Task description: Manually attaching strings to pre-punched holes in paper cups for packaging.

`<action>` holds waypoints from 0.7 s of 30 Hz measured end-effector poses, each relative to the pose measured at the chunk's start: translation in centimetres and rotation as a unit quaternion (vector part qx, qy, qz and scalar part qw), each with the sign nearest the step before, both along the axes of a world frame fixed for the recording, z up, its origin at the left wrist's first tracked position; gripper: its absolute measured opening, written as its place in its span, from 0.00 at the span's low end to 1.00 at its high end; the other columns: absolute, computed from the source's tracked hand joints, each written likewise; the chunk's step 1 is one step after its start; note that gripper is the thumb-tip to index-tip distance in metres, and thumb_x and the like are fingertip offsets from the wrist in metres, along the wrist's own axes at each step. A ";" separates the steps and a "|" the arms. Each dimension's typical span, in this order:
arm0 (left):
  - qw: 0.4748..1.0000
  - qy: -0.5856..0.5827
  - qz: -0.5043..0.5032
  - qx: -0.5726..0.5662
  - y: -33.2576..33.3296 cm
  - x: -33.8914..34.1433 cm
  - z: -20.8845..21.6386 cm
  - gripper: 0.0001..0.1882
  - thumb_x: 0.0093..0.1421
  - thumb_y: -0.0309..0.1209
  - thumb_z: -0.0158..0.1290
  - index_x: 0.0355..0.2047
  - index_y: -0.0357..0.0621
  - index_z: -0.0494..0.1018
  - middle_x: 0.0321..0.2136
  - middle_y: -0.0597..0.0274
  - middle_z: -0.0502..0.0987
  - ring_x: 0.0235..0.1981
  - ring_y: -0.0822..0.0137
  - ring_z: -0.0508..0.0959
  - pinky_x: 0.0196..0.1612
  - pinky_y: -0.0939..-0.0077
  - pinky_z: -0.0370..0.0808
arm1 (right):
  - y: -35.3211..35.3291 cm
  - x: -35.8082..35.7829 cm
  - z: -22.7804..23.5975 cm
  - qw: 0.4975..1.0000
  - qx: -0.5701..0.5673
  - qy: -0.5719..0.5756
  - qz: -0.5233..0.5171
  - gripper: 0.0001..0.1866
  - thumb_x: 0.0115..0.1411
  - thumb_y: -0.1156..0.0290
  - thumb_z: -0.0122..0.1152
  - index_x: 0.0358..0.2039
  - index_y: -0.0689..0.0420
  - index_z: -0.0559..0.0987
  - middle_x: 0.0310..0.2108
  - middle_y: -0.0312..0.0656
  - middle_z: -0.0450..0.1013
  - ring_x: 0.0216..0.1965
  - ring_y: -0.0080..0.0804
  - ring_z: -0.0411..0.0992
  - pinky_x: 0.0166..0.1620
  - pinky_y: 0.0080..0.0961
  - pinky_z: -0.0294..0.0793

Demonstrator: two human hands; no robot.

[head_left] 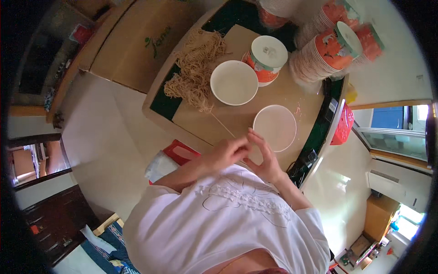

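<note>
My left hand (233, 151) and my right hand (265, 160) meet close to my chest, at the table's near edge. A thin strand of string (222, 122) runs from a tangled tan string pile (196, 64) to my left hand, whose fingers are bent, close together and slightly blurred. The fingers of my right hand curve toward the left, with their tips by the left fingers; anything between them is too small to make out. Just beyond my right hand stands a white paper bowl (274, 128). Another white bowl (234, 83) sits between the string pile and a lidded stack of orange-patterned bowls (264, 68).
More bowl stacks in clear wrap (326, 52) stand at the far right. Black cables and a power strip (308, 160) run along the right table edge. A large cardboard box (132, 50) is at the left; a red stool (180, 153) is beside my left forearm.
</note>
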State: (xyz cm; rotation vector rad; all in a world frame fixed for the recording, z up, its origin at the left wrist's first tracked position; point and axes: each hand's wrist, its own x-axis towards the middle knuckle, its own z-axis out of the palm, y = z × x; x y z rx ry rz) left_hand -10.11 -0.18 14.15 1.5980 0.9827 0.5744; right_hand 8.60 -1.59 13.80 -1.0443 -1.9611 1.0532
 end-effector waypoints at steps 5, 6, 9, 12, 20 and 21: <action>0.983 -0.176 0.030 -0.050 -0.7 1.9 1.3 0.07 0.59 0.22 0.50 0.38 0.39 0.71 0.31 0.61 0.77 0.32 0.70 0.78 0.38 0.78 0.74 | -2.0 -1.1 1.0 0.934 -0.264 0.234 -0.051 0.38 0.49 0.82 0.63 0.60 0.59 0.56 0.51 0.45 0.65 0.52 0.34 0.66 0.53 0.30 0.68; 0.978 -0.191 0.058 -0.063 -0.7 1.8 1.7 0.08 0.59 0.21 0.50 0.39 0.39 0.71 0.32 0.61 0.77 0.33 0.72 0.78 0.38 0.79 0.74 | -2.0 -1.5 1.4 0.920 -0.267 0.281 -0.053 0.37 0.53 0.82 0.60 0.61 0.58 0.53 0.48 0.44 0.66 0.50 0.32 0.68 0.51 0.29 0.69; 0.976 -0.193 0.062 -0.085 -0.5 1.5 2.0 0.11 0.60 0.20 0.49 0.44 0.39 0.70 0.37 0.63 0.76 0.38 0.73 0.76 0.43 0.80 0.73 | -1.9 -1.8 1.3 0.874 -0.337 0.346 -0.061 0.36 0.54 0.82 0.58 0.61 0.59 0.53 0.48 0.44 0.66 0.50 0.32 0.68 0.52 0.28 0.68; 0.983 -0.140 0.114 -0.004 -0.4 1.8 2.4 0.16 0.58 0.22 0.52 0.47 0.44 0.72 0.31 0.63 0.78 0.31 0.75 0.78 0.35 0.81 0.75 | -2.1 -1.7 0.2 0.935 -0.210 0.282 -0.056 0.36 0.53 0.84 0.57 0.60 0.60 0.53 0.49 0.44 0.65 0.52 0.32 0.66 0.55 0.28 0.65; 0.986 -0.027 0.053 0.153 -1.9 2.6 4.0 0.17 0.56 0.21 0.53 0.48 0.43 0.72 0.37 0.58 0.79 0.33 0.74 0.78 0.32 0.80 0.75 | -2.9 -1.2 0.0 0.888 -0.248 0.384 -0.049 0.34 0.51 0.85 0.56 0.58 0.61 0.57 0.47 0.43 0.66 0.45 0.29 0.69 0.49 0.26 0.67; 0.986 -0.074 0.095 0.114 -2.2 2.2 4.0 0.16 0.57 0.21 0.52 0.47 0.43 0.72 0.37 0.57 0.79 0.32 0.74 0.79 0.31 0.81 0.75 | -2.9 -0.5 -0.4 0.928 -0.222 0.298 -0.015 0.30 0.51 0.84 0.56 0.55 0.61 0.61 0.40 0.42 0.69 0.40 0.30 0.70 0.46 0.27 0.69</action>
